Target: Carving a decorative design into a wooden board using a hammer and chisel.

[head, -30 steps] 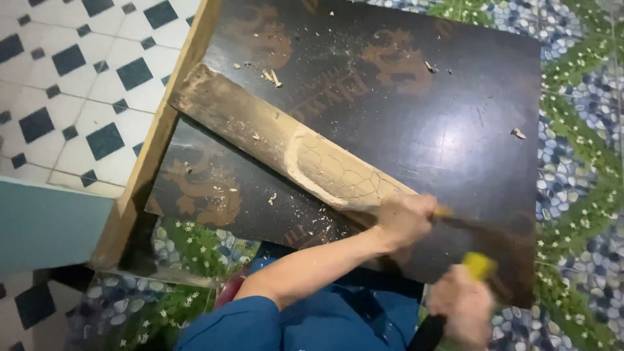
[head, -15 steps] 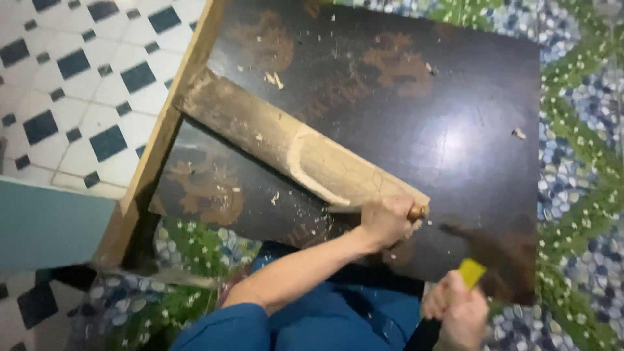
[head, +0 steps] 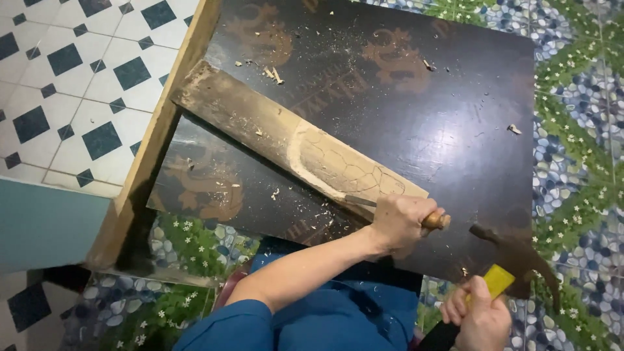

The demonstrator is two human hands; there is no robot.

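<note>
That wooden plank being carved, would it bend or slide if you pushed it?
The plank looks thick and straight, so probably stiff. It lies flat on the smooth dark board, so it might slide; the left hand with the chisel rests by its end. Chips suggest fairly soft wood.

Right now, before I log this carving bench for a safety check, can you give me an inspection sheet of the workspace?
Surface: dark board, dusty, on a wooden frame.
Job's things: plank lying diagonally, with a carved hollow and pencilled lines; chisel tip on it; hammer raised beside.
Clutter: wood chips scattered.
Hands: left hand grips the chisel handle; right hand grips the hammer.
Cables: nothing seen.
Surroundings: checked tiles, pebble-pattern floor.
</note>
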